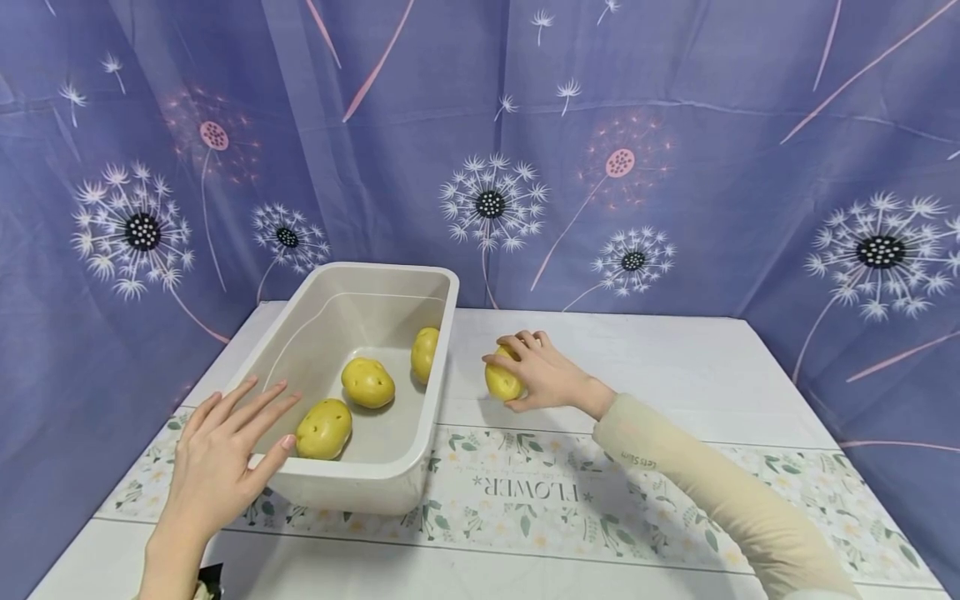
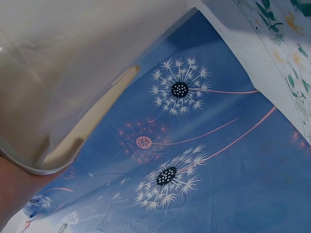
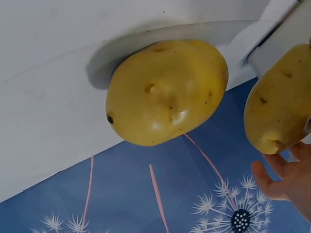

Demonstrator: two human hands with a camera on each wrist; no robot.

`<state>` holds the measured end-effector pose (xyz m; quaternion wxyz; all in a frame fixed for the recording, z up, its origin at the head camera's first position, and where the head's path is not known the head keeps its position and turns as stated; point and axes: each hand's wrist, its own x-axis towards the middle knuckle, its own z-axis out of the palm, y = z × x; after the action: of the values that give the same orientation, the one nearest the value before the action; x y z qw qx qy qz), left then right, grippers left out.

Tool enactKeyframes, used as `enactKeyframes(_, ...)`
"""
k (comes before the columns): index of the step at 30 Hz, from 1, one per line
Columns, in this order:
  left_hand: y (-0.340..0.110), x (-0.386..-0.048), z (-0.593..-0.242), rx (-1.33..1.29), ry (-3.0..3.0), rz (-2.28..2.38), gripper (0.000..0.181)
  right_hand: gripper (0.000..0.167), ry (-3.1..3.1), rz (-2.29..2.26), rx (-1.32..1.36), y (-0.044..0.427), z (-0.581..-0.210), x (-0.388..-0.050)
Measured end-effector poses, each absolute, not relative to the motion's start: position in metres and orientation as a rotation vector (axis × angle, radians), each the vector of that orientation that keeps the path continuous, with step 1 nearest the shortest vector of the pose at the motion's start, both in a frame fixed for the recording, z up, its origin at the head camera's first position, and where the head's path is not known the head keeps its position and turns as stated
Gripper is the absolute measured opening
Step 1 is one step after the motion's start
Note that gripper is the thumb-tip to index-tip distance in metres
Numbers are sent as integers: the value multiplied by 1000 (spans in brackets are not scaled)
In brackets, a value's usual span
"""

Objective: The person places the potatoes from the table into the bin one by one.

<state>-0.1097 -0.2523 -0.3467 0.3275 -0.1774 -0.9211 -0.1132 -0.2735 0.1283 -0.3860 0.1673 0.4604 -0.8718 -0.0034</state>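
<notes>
In the head view my right hand [image 1: 551, 375] holds a yellow potato [image 1: 502, 379], its fingers over the top and thumb at the near side. The potato is at table level, right of a pale grey plastic bin [image 1: 405, 467]. Several potatoes lie inside the bin, among them one in the middle [image 1: 368, 383]. Over the bin's near left corner my left hand [image 1: 221, 458] is spread, fingers extended, holding nothing. In the right wrist view fingers [image 3: 272, 187] touch one potato [image 3: 279, 102] at the right edge, while another potato [image 3: 167, 92] sits on the white surface.
The table [image 1: 637, 358] has a white cover with a printed flower band. A blue curtain [image 1: 405, 183] with dandelion prints hangs behind it and along both sides. The bin wall [image 2: 87, 48] fills the upper left of the left wrist view.
</notes>
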Motion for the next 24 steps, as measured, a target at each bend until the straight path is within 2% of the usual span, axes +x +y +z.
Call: enactKeyframes(24,-252,-109,-346,-467,-2410,-303,41,68,-2451,-6,1326,132,-362,-272)
